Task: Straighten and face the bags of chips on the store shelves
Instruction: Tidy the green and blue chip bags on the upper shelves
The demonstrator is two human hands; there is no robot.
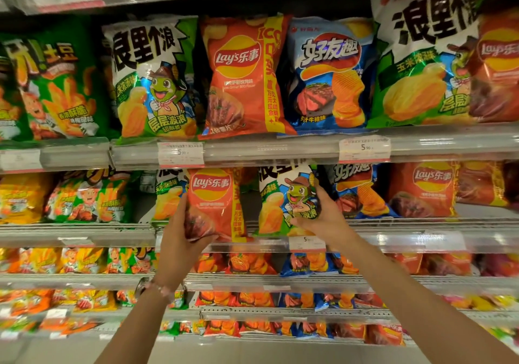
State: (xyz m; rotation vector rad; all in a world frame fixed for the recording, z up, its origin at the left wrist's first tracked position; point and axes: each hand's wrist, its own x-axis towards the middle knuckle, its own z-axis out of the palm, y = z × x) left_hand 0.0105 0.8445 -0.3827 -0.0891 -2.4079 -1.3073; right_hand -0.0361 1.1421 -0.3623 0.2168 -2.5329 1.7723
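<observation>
Head view: left hand (179, 234) grips red Lay's bag (214, 203), right hand (323, 217) grips green-white bag (286, 203); both bags upright, side by side on second shelf (393, 240), each directly beyond its hand.

"Lay's 乐事" reads on the red bag (241, 77) at the middle of the upper shelf — and again on the red bag (214, 203) just below it. Right of the upper red bag, the blue bag (328, 74) says "好友趣"; left of it, the white-green bag (151, 80) shows "浪里个浪". Below the blue bag, a price tag (364, 148) reads "5.90".
</observation>
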